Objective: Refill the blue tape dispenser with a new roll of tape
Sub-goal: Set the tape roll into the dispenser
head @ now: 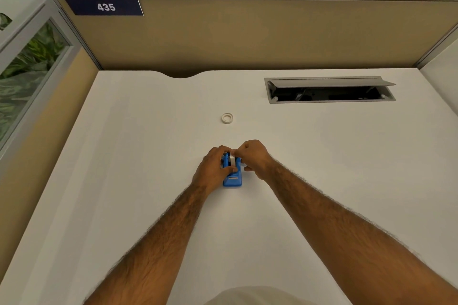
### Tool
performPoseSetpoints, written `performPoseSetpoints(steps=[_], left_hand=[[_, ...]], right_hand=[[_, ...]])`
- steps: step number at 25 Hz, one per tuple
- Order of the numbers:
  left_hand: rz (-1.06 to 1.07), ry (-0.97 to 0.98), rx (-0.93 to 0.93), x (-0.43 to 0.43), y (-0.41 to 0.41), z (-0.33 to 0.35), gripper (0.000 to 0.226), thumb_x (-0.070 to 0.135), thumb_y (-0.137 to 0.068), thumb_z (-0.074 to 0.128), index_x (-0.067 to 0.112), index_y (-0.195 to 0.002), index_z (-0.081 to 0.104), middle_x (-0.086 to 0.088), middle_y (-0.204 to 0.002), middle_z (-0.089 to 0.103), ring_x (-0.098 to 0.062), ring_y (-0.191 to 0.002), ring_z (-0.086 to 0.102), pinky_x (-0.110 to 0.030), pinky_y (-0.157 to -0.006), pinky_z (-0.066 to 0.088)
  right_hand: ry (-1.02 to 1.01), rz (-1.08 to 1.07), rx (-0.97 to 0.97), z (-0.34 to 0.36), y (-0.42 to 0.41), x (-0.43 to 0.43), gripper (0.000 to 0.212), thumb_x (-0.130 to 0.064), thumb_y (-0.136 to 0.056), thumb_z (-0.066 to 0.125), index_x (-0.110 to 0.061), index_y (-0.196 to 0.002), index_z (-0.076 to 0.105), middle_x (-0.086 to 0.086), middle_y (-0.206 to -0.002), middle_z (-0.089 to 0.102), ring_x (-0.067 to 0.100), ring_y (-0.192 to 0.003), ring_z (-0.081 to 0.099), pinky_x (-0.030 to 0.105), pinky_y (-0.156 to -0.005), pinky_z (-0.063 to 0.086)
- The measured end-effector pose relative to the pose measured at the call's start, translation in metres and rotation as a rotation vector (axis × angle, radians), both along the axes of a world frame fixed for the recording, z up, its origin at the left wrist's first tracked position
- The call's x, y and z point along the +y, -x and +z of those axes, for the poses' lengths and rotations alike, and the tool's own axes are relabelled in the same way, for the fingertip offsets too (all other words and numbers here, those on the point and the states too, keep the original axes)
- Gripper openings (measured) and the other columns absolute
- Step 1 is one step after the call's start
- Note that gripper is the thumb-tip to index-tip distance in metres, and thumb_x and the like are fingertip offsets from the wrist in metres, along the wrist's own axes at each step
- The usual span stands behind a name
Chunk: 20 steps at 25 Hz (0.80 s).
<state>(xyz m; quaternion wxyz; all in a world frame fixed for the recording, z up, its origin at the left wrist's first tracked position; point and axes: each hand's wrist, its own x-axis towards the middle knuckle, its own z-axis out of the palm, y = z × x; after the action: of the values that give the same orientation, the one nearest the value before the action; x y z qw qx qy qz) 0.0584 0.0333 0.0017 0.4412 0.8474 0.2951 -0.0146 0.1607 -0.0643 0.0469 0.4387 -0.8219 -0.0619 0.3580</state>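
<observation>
The blue tape dispenser (pixel 232 178) stands on the white desk (pixel 148 156), its cutter end toward me. My left hand (pixel 213 168) wraps around its left side and holds it. A roll of tape (pixel 232 159) sits upright in the dispenser's cradle, and my right hand (pixel 252 156) pinches it from the right with fingertips at its top. A second, small whitish ring of tape or empty core (pixel 227 118) lies flat on the desk farther back, apart from both hands.
An open cable hatch (pixel 329 90) with a raised grey lid is set into the desk at the back right. A tan partition (pixel 247 34) with a "435" sign closes off the desk's far edge.
</observation>
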Motion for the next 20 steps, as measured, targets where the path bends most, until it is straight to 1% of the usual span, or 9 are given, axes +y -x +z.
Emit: performPoseSetpoints(steps=[2, 5, 8, 10, 13, 14, 16, 20], left_hand=[[-0.005, -0.004, -0.007, 0.001, 0.0, 0.002, 0.047, 0.028, -0.077, 0.082, 0.025, -0.115, 0.055, 0.0, -0.12, 0.061, -0.02, -0.101, 0.062, -0.032, -0.09, 0.051], [-0.023, 0.009, -0.006, 0.004, 0.0, 0.005, 0.051, 0.027, -0.075, 0.084, 0.021, -0.118, 0.058, -0.001, -0.121, 0.061, -0.022, -0.104, 0.062, -0.035, -0.093, 0.052], [-0.02, 0.06, -0.022, 0.006, 0.001, 0.008, 0.051, 0.029, -0.077, 0.083, 0.022, -0.122, 0.059, 0.0, -0.122, 0.06, -0.017, -0.102, 0.061, -0.028, -0.089, 0.049], [-0.015, 0.071, -0.033, 0.006, 0.001, 0.009, 0.047, 0.029, -0.081, 0.08, 0.021, -0.122, 0.06, -0.001, -0.124, 0.061, -0.017, -0.102, 0.062, -0.028, -0.09, 0.049], [0.003, 0.064, -0.042, 0.003, 0.003, 0.009, 0.045, 0.029, -0.079, 0.081, 0.022, -0.118, 0.059, 0.0, -0.121, 0.062, -0.021, -0.105, 0.063, -0.039, -0.096, 0.053], [0.006, 0.062, -0.039, 0.001, 0.003, 0.009, 0.046, 0.029, -0.078, 0.081, 0.023, -0.117, 0.058, 0.0, -0.121, 0.062, -0.022, -0.105, 0.063, -0.04, -0.096, 0.053], [0.013, 0.059, -0.025, -0.001, 0.003, 0.01, 0.05, 0.029, -0.077, 0.082, 0.023, -0.119, 0.056, -0.001, -0.123, 0.062, -0.022, -0.106, 0.063, -0.039, -0.096, 0.053], [0.038, 0.075, -0.014, -0.001, 0.004, 0.011, 0.055, 0.029, -0.077, 0.083, 0.022, -0.123, 0.055, -0.001, -0.126, 0.062, -0.022, -0.109, 0.063, -0.038, -0.098, 0.052]], right_hand=[[0.005, 0.027, -0.003, 0.0, -0.001, -0.001, 0.019, -0.016, -0.087, 0.07, -0.006, -0.079, 0.057, 0.012, -0.082, 0.059, 0.02, -0.074, 0.054, 0.031, -0.063, 0.051], [0.011, 0.051, 0.012, -0.001, -0.001, -0.004, 0.016, -0.015, -0.087, 0.071, -0.008, -0.079, 0.058, 0.012, -0.088, 0.064, 0.02, -0.08, 0.058, 0.031, -0.067, 0.053], [0.037, 0.072, 0.013, -0.003, -0.001, -0.005, 0.012, -0.01, -0.085, 0.071, -0.008, -0.084, 0.059, 0.016, -0.096, 0.067, 0.021, -0.085, 0.059, 0.031, -0.07, 0.055], [0.053, 0.088, 0.016, -0.004, -0.001, -0.005, 0.013, -0.008, -0.083, 0.071, -0.009, -0.081, 0.058, 0.014, -0.094, 0.065, 0.021, -0.085, 0.059, 0.029, -0.067, 0.053], [0.04, 0.057, 0.02, -0.003, -0.001, 0.0, 0.017, -0.015, -0.083, 0.071, -0.006, -0.083, 0.057, 0.011, -0.085, 0.059, 0.018, -0.077, 0.055, 0.03, -0.065, 0.051], [0.037, 0.04, 0.014, -0.002, -0.002, 0.001, 0.019, -0.017, -0.084, 0.071, -0.005, -0.085, 0.057, 0.011, -0.084, 0.057, 0.018, -0.076, 0.054, 0.03, -0.065, 0.05], [0.042, 0.029, 0.01, 0.0, -0.004, 0.005, 0.02, -0.018, -0.084, 0.07, -0.004, -0.087, 0.058, 0.012, -0.085, 0.056, 0.02, -0.077, 0.054, 0.031, -0.063, 0.049], [0.045, 0.033, 0.031, 0.003, -0.005, 0.008, 0.022, -0.019, -0.084, 0.071, -0.004, -0.09, 0.057, 0.014, -0.089, 0.056, 0.022, -0.082, 0.055, 0.034, -0.067, 0.049]])
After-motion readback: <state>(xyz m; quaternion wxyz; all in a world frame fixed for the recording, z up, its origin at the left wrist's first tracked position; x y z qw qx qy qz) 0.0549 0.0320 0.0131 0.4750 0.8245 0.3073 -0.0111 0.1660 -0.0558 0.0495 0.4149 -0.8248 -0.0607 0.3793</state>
